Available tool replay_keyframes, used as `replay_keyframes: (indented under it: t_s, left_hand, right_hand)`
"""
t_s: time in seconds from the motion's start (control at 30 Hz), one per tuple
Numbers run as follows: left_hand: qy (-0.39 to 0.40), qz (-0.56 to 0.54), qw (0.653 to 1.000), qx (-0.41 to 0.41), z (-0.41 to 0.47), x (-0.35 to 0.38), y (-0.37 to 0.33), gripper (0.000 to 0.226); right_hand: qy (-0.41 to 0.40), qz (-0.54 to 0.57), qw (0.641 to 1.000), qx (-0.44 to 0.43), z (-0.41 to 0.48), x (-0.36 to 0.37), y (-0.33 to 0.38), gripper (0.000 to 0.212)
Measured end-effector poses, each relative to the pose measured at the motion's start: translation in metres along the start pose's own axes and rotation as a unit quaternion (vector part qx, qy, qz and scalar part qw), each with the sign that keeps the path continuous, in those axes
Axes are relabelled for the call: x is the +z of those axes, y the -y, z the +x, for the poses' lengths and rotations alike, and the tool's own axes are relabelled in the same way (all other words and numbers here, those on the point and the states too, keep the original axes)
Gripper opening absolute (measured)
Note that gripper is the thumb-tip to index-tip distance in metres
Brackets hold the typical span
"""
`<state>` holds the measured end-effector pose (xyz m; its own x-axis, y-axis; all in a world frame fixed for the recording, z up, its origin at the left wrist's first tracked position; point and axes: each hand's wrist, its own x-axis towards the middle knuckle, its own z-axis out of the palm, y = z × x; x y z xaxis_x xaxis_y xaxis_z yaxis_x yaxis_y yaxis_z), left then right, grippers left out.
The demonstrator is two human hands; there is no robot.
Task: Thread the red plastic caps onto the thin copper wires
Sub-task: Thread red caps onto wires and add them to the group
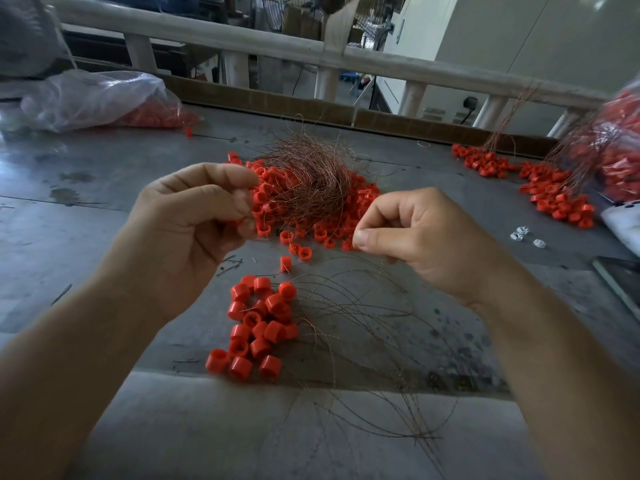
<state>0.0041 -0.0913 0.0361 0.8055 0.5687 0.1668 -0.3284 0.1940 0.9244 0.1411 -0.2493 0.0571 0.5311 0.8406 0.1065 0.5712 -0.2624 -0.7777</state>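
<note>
**Worktop** (104,237): grey, stained, with a paler strip along its near edge.

**Loose copper wires** (363,327): thin strands fanned across the near centre. Several trail over the near edge.

**Near cap cluster** (258,327): about two dozen red plastic caps in a tight group at the left end of those wires, touching one another.

**Left hand** (180,230): raised above the worktop, left of centre. The fingers are curled, their tips closed on a red cap (237,221) that is mostly hidden.

**Right hand** (422,237): raised, right of centre and well apart from the left. The fingers are curled, with thumb and forefinger pressed tip to tip. Whatever they pinch is too fine to make out.

**Main cap heap** (360,202): loose red caps at mid worktop, beyond and between the hands. A few strays lie toward the near cluster.

**Copper wire bundle** (311,171): a dense, curved tuft lying on top of the heap.

**Small white parts** (521,233): three or so pieces at mid right.

**Right cap group** (554,195): red caps on the far right, with wires rising from them.

**Right bag** (620,150): clear, full of red caps, blurred.

**Left bag** (97,98): clear plastic on the far left, with red caps inside.

**Cardboard strip** (277,102): runs along the far edge.

**White railing** (242,39): stands beyond the strip.
</note>
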Motion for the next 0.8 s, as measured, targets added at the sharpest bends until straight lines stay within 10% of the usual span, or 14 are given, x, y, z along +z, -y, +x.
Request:
replay_keyframes:
  t_s: [0.23, 0.8]
  left_hand:
    - [0.019, 0.275, 0.961, -0.038, 0.003, -0.009, 0.011, 0.016]
    - [0.102, 0.464, 0.88, -0.005, 0.001, -0.009, 0.018, 0.024]
  right_hand:
    - [0.05, -0.111, 0.989, 0.08, 0.005, 0.002, -0.012, 0.018]
    - [0.141, -0.215, 0.962, 0.087, 0.004, 0.0, -0.019, 0.016]
